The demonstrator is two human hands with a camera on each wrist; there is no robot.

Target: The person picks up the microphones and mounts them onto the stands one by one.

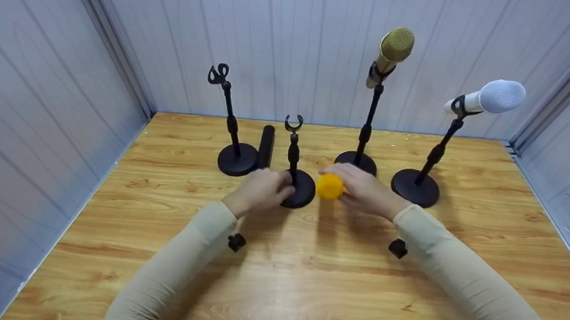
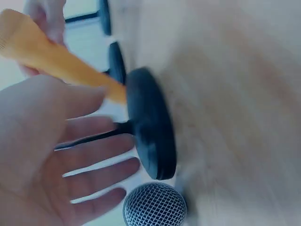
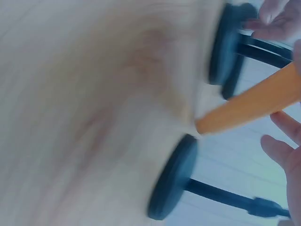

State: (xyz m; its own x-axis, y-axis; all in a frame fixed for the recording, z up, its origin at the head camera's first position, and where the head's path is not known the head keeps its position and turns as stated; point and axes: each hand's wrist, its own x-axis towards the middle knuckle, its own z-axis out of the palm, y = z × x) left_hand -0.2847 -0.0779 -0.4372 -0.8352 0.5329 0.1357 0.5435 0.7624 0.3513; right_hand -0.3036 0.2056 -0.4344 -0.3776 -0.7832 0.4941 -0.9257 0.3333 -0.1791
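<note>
A yellow-orange microphone (image 1: 330, 186) stands nearly upright at the middle of the table, and my right hand (image 1: 362, 188) grips its side. Its narrow end points down toward the wood in the right wrist view. Beside it, a short black microphone stand (image 1: 293, 150) holds nothing in its clip. My left hand (image 1: 266, 188) is at that stand's round base, with its fingers (image 2: 96, 155) extended across the pole in the left wrist view. A black microphone (image 1: 266, 146) lies on the table past my left hand, its mesh head showing in the left wrist view.
At the back left stands another stand (image 1: 233, 122) with a bare clip. A gold microphone (image 1: 396, 45) sits in a tall stand at the back, and a white microphone (image 1: 499, 97) in a stand on the right. Pale panel walls enclose the wooden table (image 1: 277, 288).
</note>
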